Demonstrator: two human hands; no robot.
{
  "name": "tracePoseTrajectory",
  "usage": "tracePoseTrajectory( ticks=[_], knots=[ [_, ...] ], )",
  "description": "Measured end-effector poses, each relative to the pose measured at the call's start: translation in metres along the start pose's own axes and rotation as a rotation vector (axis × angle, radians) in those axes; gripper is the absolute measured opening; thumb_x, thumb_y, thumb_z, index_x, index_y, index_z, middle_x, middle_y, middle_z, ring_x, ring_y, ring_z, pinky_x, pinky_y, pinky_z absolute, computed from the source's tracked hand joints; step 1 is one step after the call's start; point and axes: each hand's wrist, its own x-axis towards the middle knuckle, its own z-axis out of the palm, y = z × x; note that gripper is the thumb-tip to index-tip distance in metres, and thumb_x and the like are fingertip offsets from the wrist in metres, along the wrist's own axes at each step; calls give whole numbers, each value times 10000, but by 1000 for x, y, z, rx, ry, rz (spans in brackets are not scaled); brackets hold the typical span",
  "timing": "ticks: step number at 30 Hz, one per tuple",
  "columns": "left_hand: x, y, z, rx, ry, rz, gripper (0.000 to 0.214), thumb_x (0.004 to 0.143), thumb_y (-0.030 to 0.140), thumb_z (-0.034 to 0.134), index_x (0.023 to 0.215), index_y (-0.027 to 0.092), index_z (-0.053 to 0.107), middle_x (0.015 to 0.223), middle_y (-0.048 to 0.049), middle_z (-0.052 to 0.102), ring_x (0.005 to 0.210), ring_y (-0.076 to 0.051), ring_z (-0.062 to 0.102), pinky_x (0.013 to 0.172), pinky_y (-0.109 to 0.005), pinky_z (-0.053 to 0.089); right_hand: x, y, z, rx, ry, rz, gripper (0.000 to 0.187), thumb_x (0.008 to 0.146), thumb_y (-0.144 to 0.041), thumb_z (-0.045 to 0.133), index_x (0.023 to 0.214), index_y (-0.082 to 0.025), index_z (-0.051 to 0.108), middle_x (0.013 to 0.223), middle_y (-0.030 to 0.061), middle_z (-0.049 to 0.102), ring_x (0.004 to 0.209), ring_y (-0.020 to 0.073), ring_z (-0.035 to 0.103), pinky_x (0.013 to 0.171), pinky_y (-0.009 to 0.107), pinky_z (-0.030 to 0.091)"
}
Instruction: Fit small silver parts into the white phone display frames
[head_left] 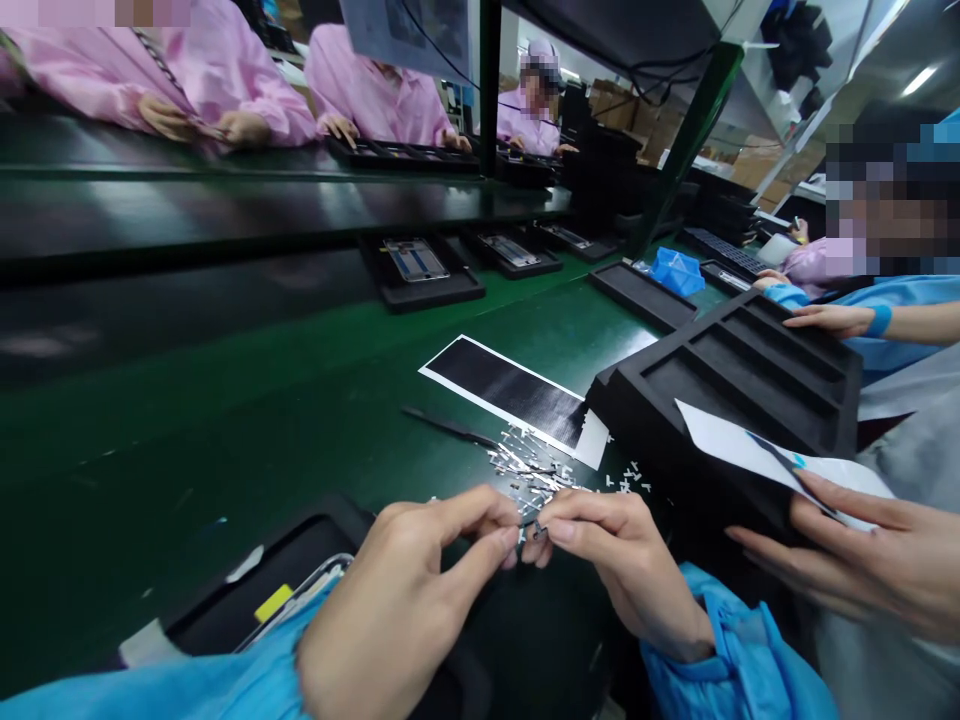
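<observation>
The bare left hand point(420, 580) and right hand point(615, 560) met over the near part of a green worktop point(262, 440). The fingers of each were pinched together on a small dark strip point(538, 530), which was held between them just in front of a scattered pile of silvery slips point(517, 465); its left end was mostly hidden by fingertips. Judged by its slightness, the strip would have been very light, probably pliable and easily creased, best taken lightly at its ends. Beyond the pile lay a white-bordered black sheet point(510, 390), with a slender dark tool point(450, 427), possibly tweezers, alongside. At right, a co-worker's hand point(862, 545) held white paper point(727, 440) beside a black foam tray point(637, 410).
</observation>
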Motion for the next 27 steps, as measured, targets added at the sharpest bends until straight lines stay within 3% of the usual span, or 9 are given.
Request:
tracePoseTrajectory(
  ticks=[5,10,16,21,27],
  knots=[
    [1,-1,-1,28,-28,46,249,798,326,397,635,202,539,641,49,605,613,-99,550,572,-188,381,-1,-4,0,71,53,42,75,723,-205,610,681,-161,652,636,-1,595,615,103,537,626,237,417],
    [0,-6,2,59,-101,7,258,821,344,383,672,214,549,662,55,588,642,-105,527,590,-206,369,1,0,-1,147,40,71,67,683,-190,618,631,-154,639,581,-1,587,569,109,538,585,241,419],
    [-1,-3,3,40,37,93,235,768,305,424,596,208,551,588,59,539,550,-86,480,515,-191,342,-1,1,-1,158,58,55,94,698,-207,593,624,-158,626,567,-14,563,557,97,511,599,239,407],
    [-3,2,3,123,25,115,252,790,298,394,616,200,547,620,41,561,588,-96,520,548,-200,370,-4,-3,0,87,49,47,89,721,-201,605,654,-154,642,620,5,590,629,109,531,650,244,402],
    [-9,7,1,59,19,96,240,766,279,417,598,207,572,603,39,563,585,-96,520,524,-178,378,-5,-3,1,127,-10,35,99,706,-208,579,623,-167,615,574,-1,578,560,119,535,598,264,432]
  ],
)
